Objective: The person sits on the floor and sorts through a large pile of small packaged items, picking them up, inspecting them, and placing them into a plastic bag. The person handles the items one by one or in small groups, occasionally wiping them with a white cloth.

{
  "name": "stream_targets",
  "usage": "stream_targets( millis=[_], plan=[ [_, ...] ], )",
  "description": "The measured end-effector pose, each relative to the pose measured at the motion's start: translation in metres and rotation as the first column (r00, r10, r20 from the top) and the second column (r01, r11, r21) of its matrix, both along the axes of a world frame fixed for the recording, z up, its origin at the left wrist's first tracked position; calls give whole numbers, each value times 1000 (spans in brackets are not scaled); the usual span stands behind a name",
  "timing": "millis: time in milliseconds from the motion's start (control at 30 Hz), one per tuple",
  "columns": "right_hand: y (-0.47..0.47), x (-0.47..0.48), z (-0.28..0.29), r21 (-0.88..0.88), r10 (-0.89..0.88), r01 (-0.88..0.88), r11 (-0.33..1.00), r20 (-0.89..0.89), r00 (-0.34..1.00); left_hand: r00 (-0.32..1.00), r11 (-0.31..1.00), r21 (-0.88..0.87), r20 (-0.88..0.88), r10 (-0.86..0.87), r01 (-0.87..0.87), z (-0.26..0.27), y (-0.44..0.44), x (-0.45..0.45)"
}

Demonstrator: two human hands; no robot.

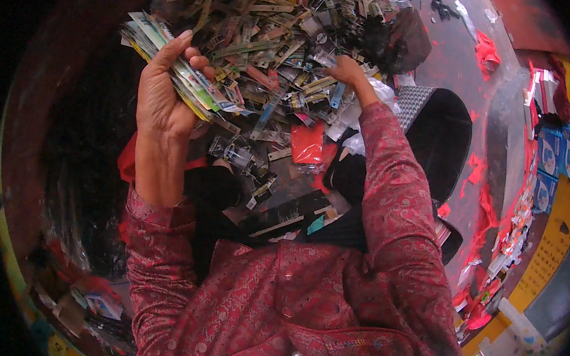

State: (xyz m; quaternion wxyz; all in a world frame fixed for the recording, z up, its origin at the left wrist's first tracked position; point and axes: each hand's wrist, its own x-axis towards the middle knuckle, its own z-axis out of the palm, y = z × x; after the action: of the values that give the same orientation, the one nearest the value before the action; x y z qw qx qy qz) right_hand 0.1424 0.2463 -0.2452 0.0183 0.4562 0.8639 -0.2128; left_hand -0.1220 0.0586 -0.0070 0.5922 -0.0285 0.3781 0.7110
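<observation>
My left hand (pixel 165 90) grips a thick stack of printed plastic packets (pixel 192 89), with white, green and yellow edges showing. Over at the right side of a big loose pile (pixel 263 49), my right hand (pixel 346 70) reaches in, its fingertips at a clear plastic packet (pixel 324 58). Whether those fingers have closed on the packet cannot be made out. Flat strips and small clear packets of many colours make up the pile. A red packet (pixel 307 144) lies at its near edge, close to a few clear packets with black labels (pixel 232 153).
A dark plastic bag (pixel 408 41) stands at the pile's far right. Beside my right forearm is a black shoe-like object (pixel 436 138) with a patterned edge. Red scraps (pixel 487 53) litter the floor, and blue boxes (pixel 550 147) are stacked at the far right.
</observation>
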Motion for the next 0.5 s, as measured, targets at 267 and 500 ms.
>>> stream_targets(
  millis=[267,500],
  plan=[
    [-39,-9,-51,73,106,-136,988,319,942,1000,998,-56,1,0,0,0,-2,3],
    [20,1,-21,-191,-190,134,972,-316,930,1000,999,-43,-12,-8,7,-1,2,2]
  ],
)
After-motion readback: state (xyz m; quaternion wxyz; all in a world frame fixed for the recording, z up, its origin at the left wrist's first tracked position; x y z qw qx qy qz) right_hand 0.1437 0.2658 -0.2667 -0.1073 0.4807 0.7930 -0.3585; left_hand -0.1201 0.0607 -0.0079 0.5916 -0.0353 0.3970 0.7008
